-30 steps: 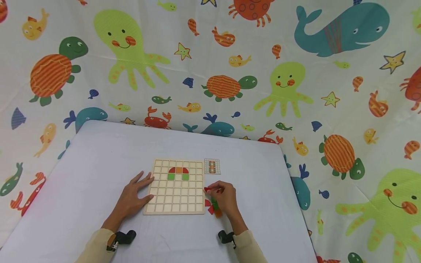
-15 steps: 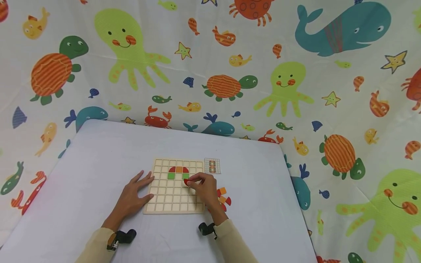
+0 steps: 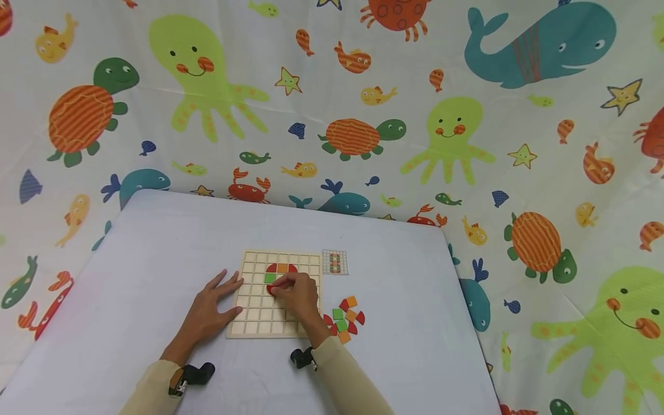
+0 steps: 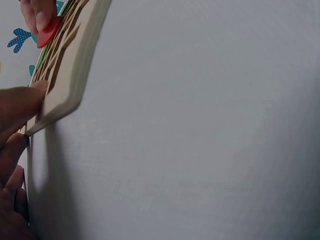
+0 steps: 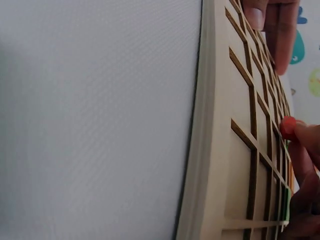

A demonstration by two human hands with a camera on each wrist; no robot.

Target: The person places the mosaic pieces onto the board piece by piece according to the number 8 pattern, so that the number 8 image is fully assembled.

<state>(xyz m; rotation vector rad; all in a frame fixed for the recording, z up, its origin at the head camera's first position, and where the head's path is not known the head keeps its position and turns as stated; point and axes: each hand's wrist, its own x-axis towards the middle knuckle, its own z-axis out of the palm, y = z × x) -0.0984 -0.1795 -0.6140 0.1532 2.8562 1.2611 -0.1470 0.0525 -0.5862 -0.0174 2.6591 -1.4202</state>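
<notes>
A wooden grid board (image 3: 251, 328) lies on the table with red quarter-round tiles, an orange square (image 3: 282, 268) and a green square (image 3: 270, 278) set in its upper cells. My right hand (image 3: 298, 297) is over the middle of the board and pinches a red quarter-round tile (image 3: 270, 289) just below the green square; the same red tile (image 4: 49, 33) shows in the left wrist view. My left hand (image 3: 207, 308) rests at the board's left edge, fingers spread and relaxed, thumb on the frame. The right hand covers part of the grid.
Loose red, green and orange tiles (image 3: 339, 314) lie in a group just right of the board. A small printed pattern card (image 3: 335, 262) sits by its upper right corner. A patterned sea-animal cloth (image 3: 332, 86) hangs behind the white table (image 3: 415, 276).
My right hand has carried the red tile from the loose tiles leftward over the board to below the left green square. My left hand has stayed in place.
</notes>
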